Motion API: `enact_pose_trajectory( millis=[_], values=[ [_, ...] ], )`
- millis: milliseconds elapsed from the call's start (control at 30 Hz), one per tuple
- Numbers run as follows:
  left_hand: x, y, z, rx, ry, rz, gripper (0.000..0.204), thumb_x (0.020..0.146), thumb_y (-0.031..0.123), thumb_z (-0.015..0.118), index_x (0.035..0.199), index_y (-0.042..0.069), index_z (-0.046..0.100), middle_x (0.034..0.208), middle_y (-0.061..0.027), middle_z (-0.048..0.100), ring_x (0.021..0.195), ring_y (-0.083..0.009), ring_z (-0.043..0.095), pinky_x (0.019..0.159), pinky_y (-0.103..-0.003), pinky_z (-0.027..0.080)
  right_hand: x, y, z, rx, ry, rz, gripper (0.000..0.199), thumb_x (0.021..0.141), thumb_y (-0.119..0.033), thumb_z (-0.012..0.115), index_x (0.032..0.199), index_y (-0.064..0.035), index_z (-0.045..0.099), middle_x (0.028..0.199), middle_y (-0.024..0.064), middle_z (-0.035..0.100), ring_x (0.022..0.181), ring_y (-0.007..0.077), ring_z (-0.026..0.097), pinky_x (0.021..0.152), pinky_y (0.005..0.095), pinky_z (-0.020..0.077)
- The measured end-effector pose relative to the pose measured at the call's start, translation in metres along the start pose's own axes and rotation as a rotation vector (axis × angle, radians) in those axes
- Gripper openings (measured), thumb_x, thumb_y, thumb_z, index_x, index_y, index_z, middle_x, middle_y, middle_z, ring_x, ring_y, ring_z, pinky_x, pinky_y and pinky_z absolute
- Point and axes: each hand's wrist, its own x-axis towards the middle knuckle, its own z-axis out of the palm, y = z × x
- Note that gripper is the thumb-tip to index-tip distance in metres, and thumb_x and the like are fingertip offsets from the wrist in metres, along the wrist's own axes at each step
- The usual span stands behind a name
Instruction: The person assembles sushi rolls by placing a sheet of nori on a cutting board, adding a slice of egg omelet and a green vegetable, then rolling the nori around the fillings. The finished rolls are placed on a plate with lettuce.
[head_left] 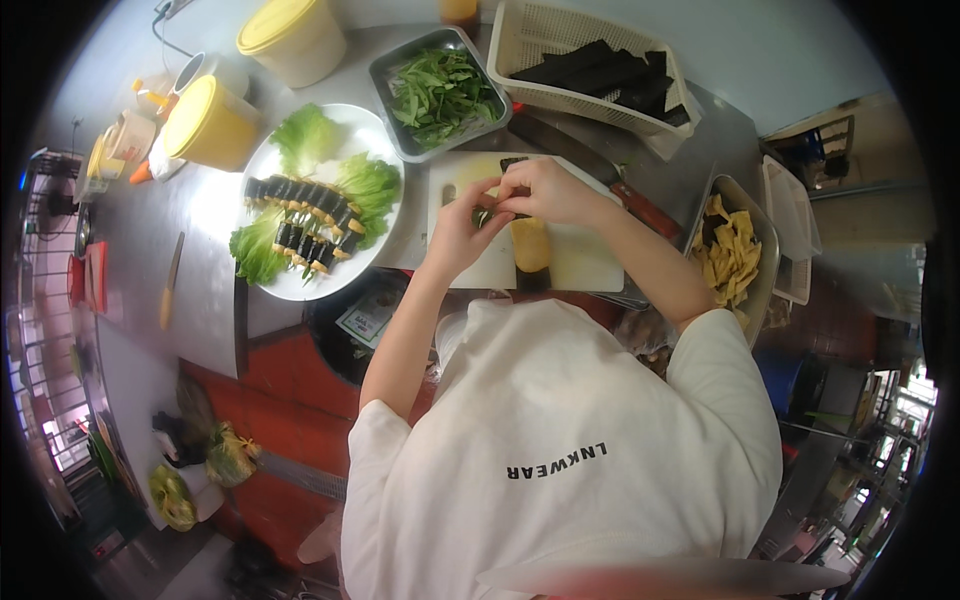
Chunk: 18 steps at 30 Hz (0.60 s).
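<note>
Both hands met over the white cutting board at the centre of the frame when I checked this moment. My left hand had its fingers pinched narrow on a small dark piece with green in it, and my right hand was curled over the same piece from the upper side, fingertips touching it. Whether the piece was a finished roll or loose filling, I could not tell; the hands covered most of it. Just below the hands a yellow block lay on the board.

Left of the board a white plate carried lettuce leaves and two rows of cut seaweed rolls. Above the board stood a metal tray of green leaves, and to its right a white basket held dark seaweed sheets. A knife with a reddish handle lay beside the board's right edge. At the right of the frame a metal tray held yellow strips. Two yellow-lidded tubs stood at the upper left on the steel worktop.
</note>
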Motion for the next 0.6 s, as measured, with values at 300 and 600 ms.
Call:
enact_pose_trajectory(
  millis=[300,600],
  values=[
    [-0.026,-0.029,0.027,0.140,-0.057,0.202,0.014,0.074,0.000,0.072,0.088,0.002,0.071,0.083,-0.0098,0.066,0.075,-0.0224,0.063,0.066,-0.031,0.051,-0.066,0.040,0.027,0.085,0.070,0.164,0.013,0.073,-0.009,0.071,0.076,0.0004,0.063,0.074,0.0112,0.063,0.068,0.0192,0.061,0.064,0.0315,0.0472],
    [-0.030,-0.041,0.039,0.399,-0.102,0.414,0.017,0.066,0.000,0.072,0.083,0.004,0.069,0.083,-0.0060,0.062,0.079,-0.0260,0.057,0.072,-0.036,0.046,-0.098,0.049,0.051,0.075,0.258,0.261,0.012,0.074,-0.008,0.069,0.079,-0.0011,0.061,0.076,0.0104,0.059,0.070,0.0248,0.059,0.064,0.0344,0.0470]
  ],
)
